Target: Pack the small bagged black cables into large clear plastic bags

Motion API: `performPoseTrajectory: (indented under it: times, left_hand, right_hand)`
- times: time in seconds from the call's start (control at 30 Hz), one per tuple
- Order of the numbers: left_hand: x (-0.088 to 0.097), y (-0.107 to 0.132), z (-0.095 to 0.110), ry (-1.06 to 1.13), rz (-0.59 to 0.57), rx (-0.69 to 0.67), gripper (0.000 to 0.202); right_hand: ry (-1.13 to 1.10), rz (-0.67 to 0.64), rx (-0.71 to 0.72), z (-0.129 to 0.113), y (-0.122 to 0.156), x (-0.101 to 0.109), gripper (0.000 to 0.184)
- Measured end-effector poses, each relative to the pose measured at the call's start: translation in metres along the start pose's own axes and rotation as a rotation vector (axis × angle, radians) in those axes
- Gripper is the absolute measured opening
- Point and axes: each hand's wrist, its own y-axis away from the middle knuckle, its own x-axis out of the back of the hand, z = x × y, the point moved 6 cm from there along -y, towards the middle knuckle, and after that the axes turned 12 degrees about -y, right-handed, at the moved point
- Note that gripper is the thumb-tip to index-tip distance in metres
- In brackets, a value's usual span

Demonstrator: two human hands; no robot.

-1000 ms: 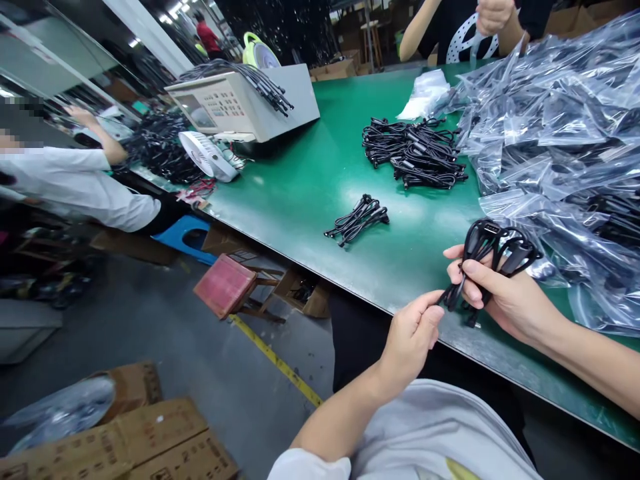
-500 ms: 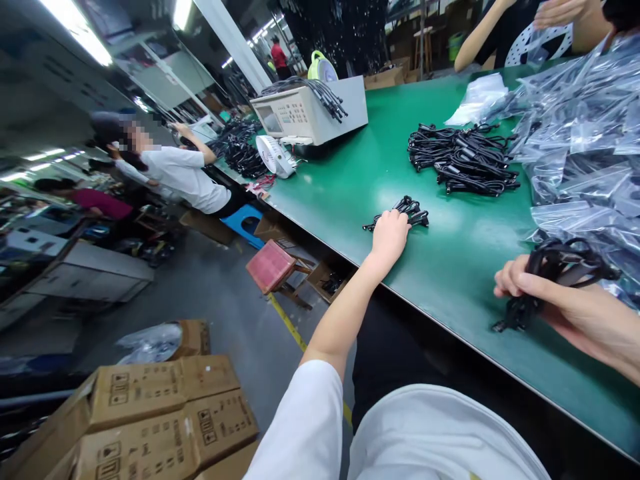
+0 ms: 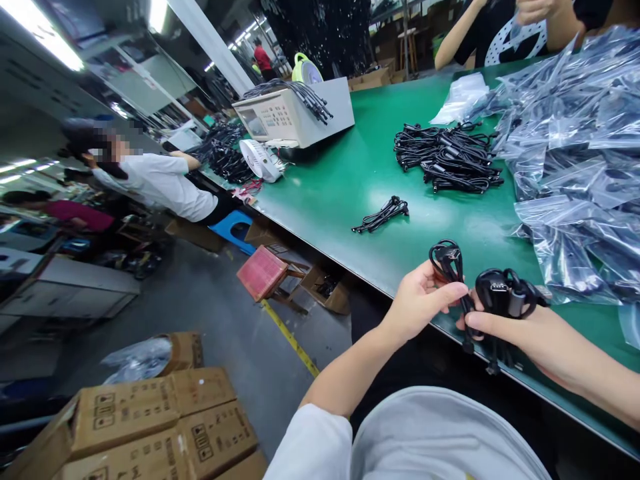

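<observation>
Near the front edge of the green table, my left hand point(image 3: 425, 297) pinches a coiled black cable point(image 3: 447, 259) between thumb and fingers. Right beside it, my right hand point(image 3: 520, 333) is closed around a bunch of black cables point(image 3: 500, 293); a metal connector shows at the top. The two hands almost meet, and some cable ends hang below them. A small bundle of black cables point(image 3: 381, 215) lies on the table to the left. Farther back sits a larger pile of coiled black cables point(image 3: 445, 159).
Clear plastic bags point(image 3: 565, 147) are heaped along the right side of the green table point(image 3: 320, 193). A beige instrument point(image 3: 295, 113) and a small white fan point(image 3: 261, 160) stand at the back left. A red stool point(image 3: 263, 272) and cardboard boxes point(image 3: 150, 420) are on the floor. Co-workers sit nearby.
My left hand has left the small bundle on the table and moved right, beside my right hand, where it now holds a coiled cable. My right hand has moved left.
</observation>
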Motion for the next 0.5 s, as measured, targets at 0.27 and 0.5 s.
performPoseTrajectory:
  times: [0.27,0.5]
  left_hand:
    - [0.024,0.011,0.005,0.02,0.185,-0.083,0.049]
    - [0.023,0.01,-0.001,0.05,0.147,-0.059,0.048]
  right_hand:
    - [0.137,-0.104,-0.039,0.01,0.0,-0.006,0.041]
    - [0.138,-0.116,-0.068,0.01,-0.001,-0.01,0.047]
